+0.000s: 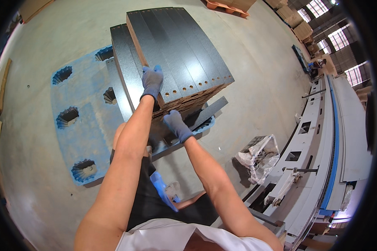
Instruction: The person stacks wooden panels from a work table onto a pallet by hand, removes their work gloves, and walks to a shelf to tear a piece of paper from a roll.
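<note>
Concrete floor (247, 58), blue pallet (77, 125) carrying a stack of dark boards (184, 54), straight ahead of the person. Boards' long axis runs away from the body, drilled ends near. Left hand (152, 81) lies flat, fingers spread, on the top board's near end; right hand (176, 124) is lower, cupped against the stack's near face, grip unclear. Both touch.

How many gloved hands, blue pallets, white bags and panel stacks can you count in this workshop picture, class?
Gloved hands: 2, left hand and right hand
Blue pallet: 1
White bag: 1
Dark panel stacks: 2, the lower one beside it
Total: 6
</note>
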Tool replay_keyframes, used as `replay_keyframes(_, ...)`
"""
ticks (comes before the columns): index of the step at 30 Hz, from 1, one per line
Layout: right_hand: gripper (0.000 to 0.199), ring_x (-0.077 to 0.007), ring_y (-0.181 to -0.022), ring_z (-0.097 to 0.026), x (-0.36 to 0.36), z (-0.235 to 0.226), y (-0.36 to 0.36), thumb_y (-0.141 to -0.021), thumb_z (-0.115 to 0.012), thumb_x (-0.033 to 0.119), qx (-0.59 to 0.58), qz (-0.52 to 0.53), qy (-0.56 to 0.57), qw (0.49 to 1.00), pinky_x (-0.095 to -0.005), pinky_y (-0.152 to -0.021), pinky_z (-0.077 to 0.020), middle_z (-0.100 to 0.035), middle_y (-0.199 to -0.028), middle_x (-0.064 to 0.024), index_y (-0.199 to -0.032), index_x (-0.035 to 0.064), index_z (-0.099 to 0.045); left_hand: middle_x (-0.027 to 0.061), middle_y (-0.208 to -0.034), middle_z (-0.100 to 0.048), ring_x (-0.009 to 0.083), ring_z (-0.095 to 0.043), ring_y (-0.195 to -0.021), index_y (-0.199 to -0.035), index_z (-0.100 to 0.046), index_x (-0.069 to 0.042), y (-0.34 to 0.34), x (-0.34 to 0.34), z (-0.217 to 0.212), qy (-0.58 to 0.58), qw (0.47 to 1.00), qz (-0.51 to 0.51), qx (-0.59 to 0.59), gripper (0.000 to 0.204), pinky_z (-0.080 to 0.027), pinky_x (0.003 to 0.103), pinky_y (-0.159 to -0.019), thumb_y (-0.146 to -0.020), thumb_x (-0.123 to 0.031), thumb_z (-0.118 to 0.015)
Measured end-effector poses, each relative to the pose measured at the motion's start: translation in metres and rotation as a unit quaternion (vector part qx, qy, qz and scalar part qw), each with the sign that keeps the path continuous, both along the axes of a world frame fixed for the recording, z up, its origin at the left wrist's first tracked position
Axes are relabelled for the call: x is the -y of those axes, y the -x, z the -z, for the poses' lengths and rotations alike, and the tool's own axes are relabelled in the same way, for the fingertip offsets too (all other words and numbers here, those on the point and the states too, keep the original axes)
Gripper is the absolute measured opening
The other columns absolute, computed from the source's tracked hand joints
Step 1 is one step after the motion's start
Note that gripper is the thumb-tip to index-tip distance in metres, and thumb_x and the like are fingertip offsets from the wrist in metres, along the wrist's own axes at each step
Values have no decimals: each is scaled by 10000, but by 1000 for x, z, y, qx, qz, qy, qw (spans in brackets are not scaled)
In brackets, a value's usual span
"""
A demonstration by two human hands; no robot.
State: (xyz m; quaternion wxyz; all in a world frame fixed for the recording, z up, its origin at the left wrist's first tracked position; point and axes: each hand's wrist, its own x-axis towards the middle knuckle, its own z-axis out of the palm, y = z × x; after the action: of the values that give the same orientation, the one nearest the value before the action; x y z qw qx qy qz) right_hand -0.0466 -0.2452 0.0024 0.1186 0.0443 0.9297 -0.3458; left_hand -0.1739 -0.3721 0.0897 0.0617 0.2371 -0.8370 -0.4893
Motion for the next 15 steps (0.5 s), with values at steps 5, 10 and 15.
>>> replay_keyframes(5,220,-412,-884,-638,-16,-19,30,-764,-556,160,12,-202,-169,965,-426,-767,-507,-641,-890,-286,-831,-36,-630,365,-1100,-581,460,-601,-1038,-1185,-414,143,-3,-9,-5,-19,1000,16,-1,626,-473,465,-914,-899,-404,-516)
replay_keyframes(10,229,-450,-861,-607,-20,-1,-41,-818,-569,167,-61,-24,22,998,-433,-747,-503,-634,-891,-279,-897,-47,-593,351,-1091,-591,459,-604,-1030,-1175,-423,130,5,4,6,18,1000,-11,-8,626,-478,463,-903,-898,-420,-533)
replay_keyframes(15,321,-390,-822,-615,-51,62,-161,-839,-610,230,-35,2,69,997,-433,-730,-486,-617,-895,-276,-1013,-40,-605,338,-1057,-610,456,-615,-1007,-1174,-431,126,1,1,2,2,1000,-3,-1,620,-484,461,-892,-895,-418,-535)
